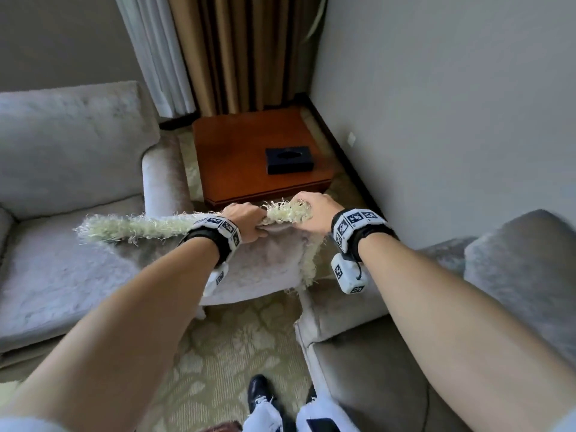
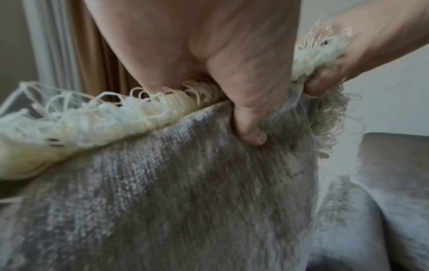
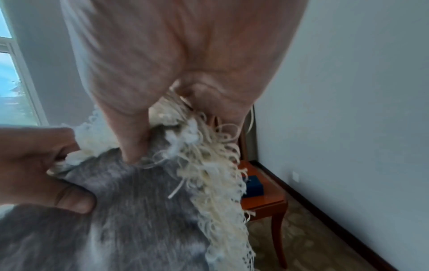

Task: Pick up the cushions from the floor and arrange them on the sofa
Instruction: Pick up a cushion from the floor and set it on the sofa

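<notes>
Cushion (image 1: 261, 260) (grey velvety thing with a shaggy cream fringe (image 1: 131, 227)) is up in the air, hanging over the sofa's (image 1: 62, 269) right armrest. Left hand (image 1: 246, 221) and right hand (image 1: 314, 216) both pinch its top edge, close together near the right corner. Wooden side table (image 1: 249, 151) with a dark tissue box (image 1: 289, 159) sits behind it.

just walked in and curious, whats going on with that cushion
A person is holding a grey fringed cushion in the air with both hands. The left hand and right hand grip its top edge close together, near one corner. It hangs between two grey sofas, over the left sofa arm. It has not been set down yet.
</notes>
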Action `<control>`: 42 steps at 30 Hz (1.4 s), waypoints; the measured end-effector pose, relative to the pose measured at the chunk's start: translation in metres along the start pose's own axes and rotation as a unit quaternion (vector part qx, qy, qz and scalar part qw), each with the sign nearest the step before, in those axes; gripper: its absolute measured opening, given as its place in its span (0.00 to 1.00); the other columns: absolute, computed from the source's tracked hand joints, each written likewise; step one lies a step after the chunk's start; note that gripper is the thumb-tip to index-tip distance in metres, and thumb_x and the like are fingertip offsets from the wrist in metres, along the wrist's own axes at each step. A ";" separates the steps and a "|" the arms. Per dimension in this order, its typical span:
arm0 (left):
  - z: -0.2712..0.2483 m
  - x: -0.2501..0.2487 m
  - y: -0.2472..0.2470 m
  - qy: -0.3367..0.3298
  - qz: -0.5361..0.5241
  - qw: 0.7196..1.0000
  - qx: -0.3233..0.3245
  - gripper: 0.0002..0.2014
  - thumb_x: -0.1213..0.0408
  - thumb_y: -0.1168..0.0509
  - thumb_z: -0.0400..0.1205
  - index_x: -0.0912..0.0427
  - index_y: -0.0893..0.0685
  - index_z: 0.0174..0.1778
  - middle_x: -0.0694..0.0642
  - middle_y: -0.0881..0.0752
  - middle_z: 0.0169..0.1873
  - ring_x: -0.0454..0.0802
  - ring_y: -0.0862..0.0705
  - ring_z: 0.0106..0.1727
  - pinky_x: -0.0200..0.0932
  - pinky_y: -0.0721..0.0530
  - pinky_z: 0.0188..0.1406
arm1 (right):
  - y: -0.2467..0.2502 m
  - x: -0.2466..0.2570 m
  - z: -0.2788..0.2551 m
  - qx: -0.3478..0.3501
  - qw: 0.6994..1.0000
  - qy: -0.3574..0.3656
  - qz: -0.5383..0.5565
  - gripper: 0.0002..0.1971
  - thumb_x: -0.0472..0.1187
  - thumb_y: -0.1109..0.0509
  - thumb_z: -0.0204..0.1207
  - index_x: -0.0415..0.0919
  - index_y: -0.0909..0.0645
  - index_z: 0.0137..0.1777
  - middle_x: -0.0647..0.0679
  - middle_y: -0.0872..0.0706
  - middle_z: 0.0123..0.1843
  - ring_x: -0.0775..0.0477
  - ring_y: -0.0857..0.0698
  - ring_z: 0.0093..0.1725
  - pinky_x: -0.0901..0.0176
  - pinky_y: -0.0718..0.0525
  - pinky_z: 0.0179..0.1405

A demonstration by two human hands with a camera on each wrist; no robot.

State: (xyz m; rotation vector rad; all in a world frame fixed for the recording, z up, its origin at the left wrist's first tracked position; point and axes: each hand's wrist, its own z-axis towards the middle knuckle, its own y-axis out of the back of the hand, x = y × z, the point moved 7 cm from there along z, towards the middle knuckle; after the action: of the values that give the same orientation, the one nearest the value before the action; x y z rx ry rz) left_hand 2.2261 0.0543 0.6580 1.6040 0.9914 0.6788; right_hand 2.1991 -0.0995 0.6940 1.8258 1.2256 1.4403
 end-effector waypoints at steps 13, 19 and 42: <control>0.020 -0.208 0.112 -0.154 0.015 0.985 -0.082 0.19 0.45 0.30 0.76 0.56 0.17 0.51 0.58 0.15 0.51 0.62 0.16 0.54 0.48 0.19 0.45 | 0.124 -0.075 -0.132 -0.178 0.958 -0.078 -0.209 0.14 0.55 0.25 0.71 0.49 0.15 0.51 0.45 0.12 0.51 0.38 0.12 0.50 0.57 0.25 0.41; 0.011 -0.335 0.107 -0.225 -0.048 0.970 -0.074 0.19 0.42 0.29 0.74 0.56 0.17 0.46 0.58 0.13 0.46 0.61 0.15 0.50 0.45 0.22 0.42 | 0.140 -0.166 -0.238 -0.230 0.952 -0.160 -0.124 0.04 0.46 0.31 0.73 0.47 0.17 0.42 0.42 0.12 0.46 0.35 0.13 0.46 0.55 0.23 0.39; 0.027 -0.623 -0.010 -0.453 0.043 0.888 0.070 0.35 0.47 0.22 0.67 0.46 0.24 0.71 0.45 0.27 0.71 0.56 0.34 0.72 0.67 0.31 0.68 | 0.081 -0.383 -0.465 -0.267 0.864 -0.416 0.099 0.17 0.48 0.31 0.75 0.34 0.15 0.34 0.38 0.13 0.34 0.39 0.15 0.35 0.59 0.27 0.31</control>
State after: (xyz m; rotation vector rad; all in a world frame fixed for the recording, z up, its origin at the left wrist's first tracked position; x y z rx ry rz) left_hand 1.9406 -0.4998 0.6811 1.8110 0.2691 -0.1344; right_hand 1.7765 -0.5357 0.7193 1.8532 0.1813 0.7719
